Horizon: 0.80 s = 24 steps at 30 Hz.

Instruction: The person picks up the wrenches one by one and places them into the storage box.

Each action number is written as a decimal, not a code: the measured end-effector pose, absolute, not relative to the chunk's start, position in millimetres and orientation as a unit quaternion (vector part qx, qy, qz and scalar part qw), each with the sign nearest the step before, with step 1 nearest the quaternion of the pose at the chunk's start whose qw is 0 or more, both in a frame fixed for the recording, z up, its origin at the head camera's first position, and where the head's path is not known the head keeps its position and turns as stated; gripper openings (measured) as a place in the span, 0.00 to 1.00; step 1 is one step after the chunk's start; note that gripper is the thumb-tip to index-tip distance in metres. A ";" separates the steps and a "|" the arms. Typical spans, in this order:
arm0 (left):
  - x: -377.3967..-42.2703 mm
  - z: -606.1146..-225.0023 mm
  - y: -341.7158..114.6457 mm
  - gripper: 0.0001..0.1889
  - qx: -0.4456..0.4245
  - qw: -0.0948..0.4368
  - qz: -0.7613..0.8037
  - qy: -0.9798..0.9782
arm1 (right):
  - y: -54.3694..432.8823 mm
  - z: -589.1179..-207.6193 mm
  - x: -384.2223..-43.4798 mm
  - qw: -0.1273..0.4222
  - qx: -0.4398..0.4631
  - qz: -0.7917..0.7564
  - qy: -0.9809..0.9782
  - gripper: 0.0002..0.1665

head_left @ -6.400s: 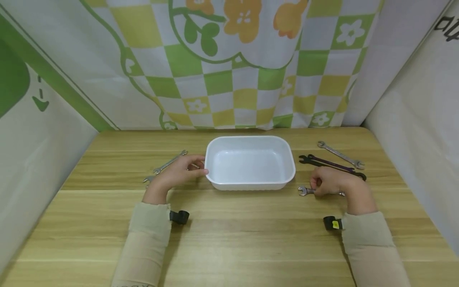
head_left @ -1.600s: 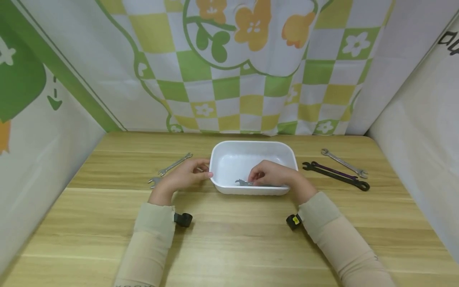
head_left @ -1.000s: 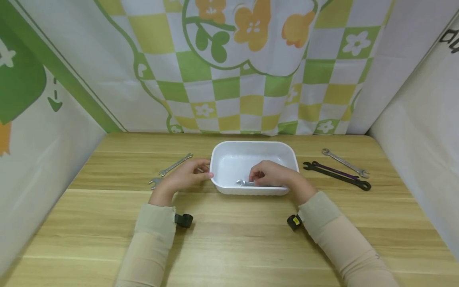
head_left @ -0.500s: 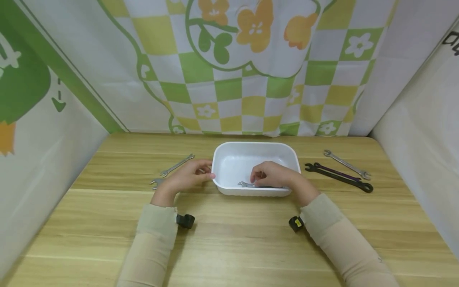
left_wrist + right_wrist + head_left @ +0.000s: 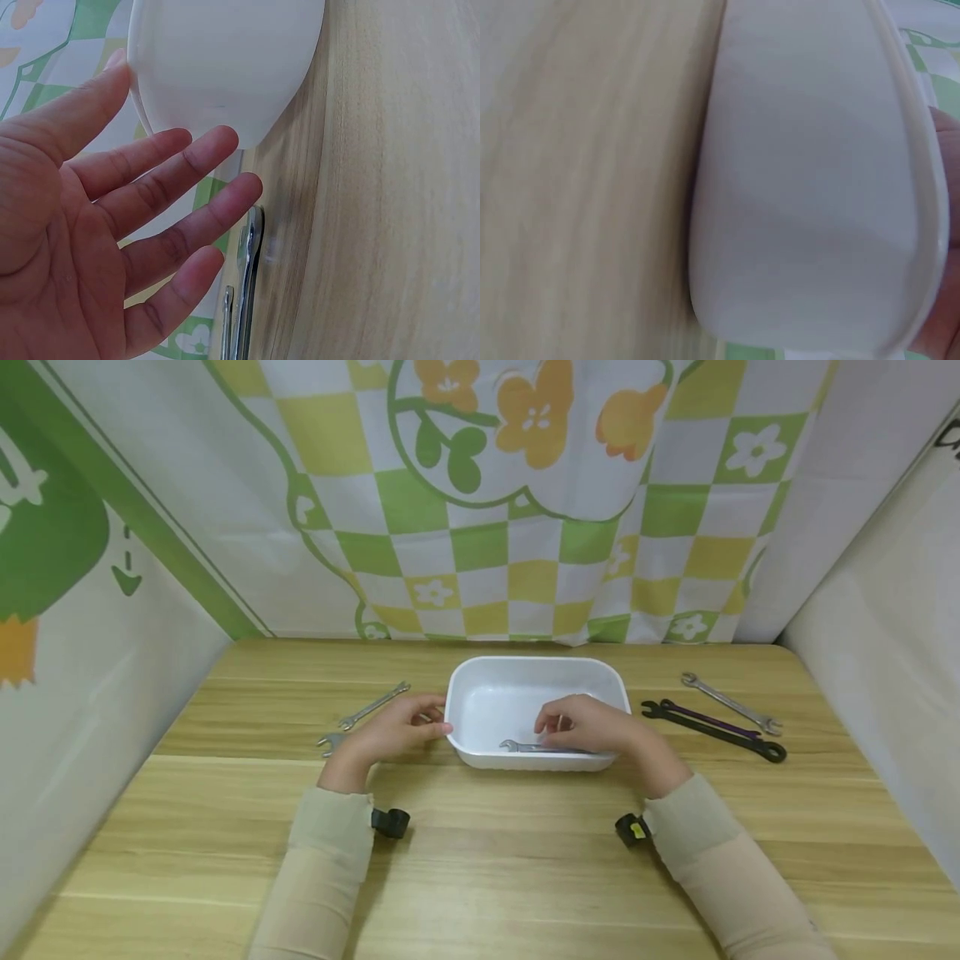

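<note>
A wrench [image 5: 525,747] is found in the tray [image 5: 536,762], along its near wall. The right hand [image 5: 585,722], loosely bent, nothing seen gripped, should be lifted straight clear; the tray should be steadied by the left hand [image 5: 393,729], fingers spread, thumb at rim

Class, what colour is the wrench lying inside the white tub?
Silver-grey: the wrench in the tub shows best in the head view.
</note>
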<state>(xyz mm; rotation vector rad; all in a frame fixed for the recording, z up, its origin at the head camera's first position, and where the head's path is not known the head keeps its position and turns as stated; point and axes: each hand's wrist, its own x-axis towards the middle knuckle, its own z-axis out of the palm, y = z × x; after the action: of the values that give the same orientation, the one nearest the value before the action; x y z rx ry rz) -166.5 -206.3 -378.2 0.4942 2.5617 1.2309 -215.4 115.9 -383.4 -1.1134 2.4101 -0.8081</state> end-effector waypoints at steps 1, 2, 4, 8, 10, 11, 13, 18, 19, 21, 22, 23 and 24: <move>-166.5 -378.3 -206.5 0.23 0.170 0.128 0.422 0.881 | 117.6 -382.5 -214.8 0.176 -0.397 -0.288 0.854 0.07; -166.8 -378.9 -206.7 0.23 0.171 0.127 0.421 0.882 | 119.1 -381.8 -214.4 0.170 -0.399 -0.291 0.853 0.07; -166.9 -379.2 -206.8 0.23 0.172 0.127 0.419 0.882 | 122.2 -380.1 -213.4 0.158 -0.400 -0.297 0.852 0.07; -166.8 -379.0 -206.2 0.23 0.170 0.127 0.416 0.884 | 129.5 -374.2 -209.9 0.157 -0.384 -0.315 0.854 0.08; -166.7 -379.0 -206.0 0.23 0.170 0.128 0.417 0.884 | 133.6 -370.2 -207.5 0.165 -0.371 -0.325 0.854 0.10; -166.4 -378.6 -205.9 0.23 0.169 0.128 0.417 0.884 | 136.0 -368.7 -206.6 0.167 -0.365 -0.329 0.854 0.10; -166.2 -378.8 -206.0 0.23 0.170 0.127 0.418 0.883 | 141.2 -365.4 -204.7 0.166 -0.359 -0.333 0.856 0.11; -166.3 -379.3 -206.2 0.23 0.178 0.120 0.416 0.884 | 157.6 -357.4 -200.5 0.141 -0.342 -0.341 0.864 0.12; -166.3 -379.2 -206.3 0.23 0.179 0.120 0.416 0.884 | 160.8 -355.8 -199.8 0.134 -0.340 -0.344 0.865 0.12; -166.4 -379.3 -206.3 0.23 0.179 0.120 0.416 0.884 | 167.5 -353.5 -199.0 0.120 -0.334 -0.350 0.867 0.12; -166.6 -379.7 -206.3 0.23 0.179 0.121 0.416 0.883 | 170.8 -352.4 -198.6 0.115 -0.329 -0.355 0.867 0.12; -166.7 -380.0 -206.4 0.23 0.178 0.122 0.416 0.883 | 174.2 -351.6 -198.4 0.111 -0.324 -0.359 0.868 0.12; -166.6 -379.8 -206.5 0.23 0.176 0.123 0.417 0.883 | 177.5 -350.5 -198.1 0.107 -0.319 -0.363 0.869 0.12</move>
<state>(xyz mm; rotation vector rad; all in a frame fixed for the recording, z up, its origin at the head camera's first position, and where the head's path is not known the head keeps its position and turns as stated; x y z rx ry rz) -166.6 -206.5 -379.8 0.5141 2.5761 1.2148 -198.1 177.5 -350.5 -0.9387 2.5580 -1.0694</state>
